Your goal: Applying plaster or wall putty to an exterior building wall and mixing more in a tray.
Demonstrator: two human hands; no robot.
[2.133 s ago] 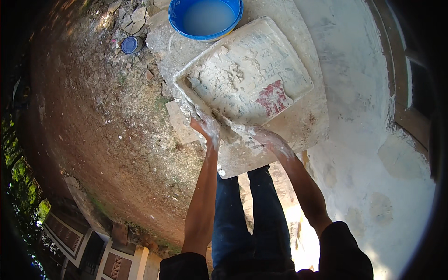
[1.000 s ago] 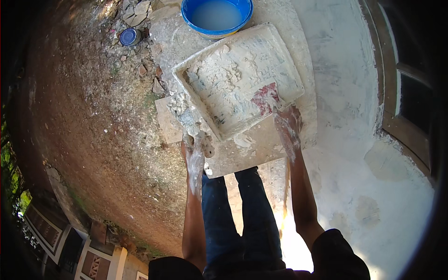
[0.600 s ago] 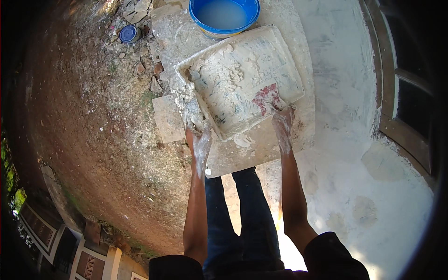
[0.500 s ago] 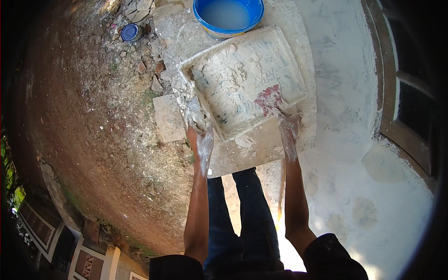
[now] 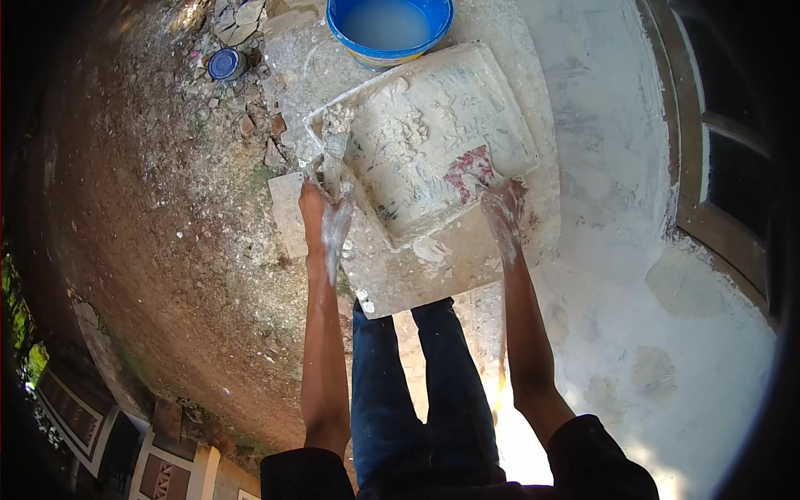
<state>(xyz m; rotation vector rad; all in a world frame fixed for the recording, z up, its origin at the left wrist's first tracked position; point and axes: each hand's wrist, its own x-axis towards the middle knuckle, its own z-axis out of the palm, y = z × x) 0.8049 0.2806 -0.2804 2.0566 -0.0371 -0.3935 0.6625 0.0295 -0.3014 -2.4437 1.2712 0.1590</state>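
Observation:
A shallow rectangular tray (image 5: pixel 518 108), its walls crusted in off-white, holds wet putty (image 5: pixel 400 121) heaped toward its left side. My left hand (image 5: pixel 327 202), smeared white, is closed round a putty-coated scraper (image 5: pixel 337 143) whose blade reaches over the tray's left corner. The handle is mostly hidden in my fingers. At the tray's near right edge, my right hand (image 5: pixel 503 206) grips a flat red scraper (image 5: pixel 468 172) streaked with white. Its blade lies low against the putty inside the tray.
Beyond the tray stands a blue bucket (image 5: pixel 390 50) of cloudy liquid. A small blue-lidded can (image 5: pixel 226 64) sits among broken stones at the far left. A stained board (image 5: pixel 417 283) lies under the tray. A whitened wall (image 5: pixel 617 208) with a dark-paned frame (image 5: pixel 737 167) is at the right.
My left hand has moved left and away from me, lifting its scraper to the tray's left corner. The red scraper has slid slightly left with my right hand. The view has shifted a little.

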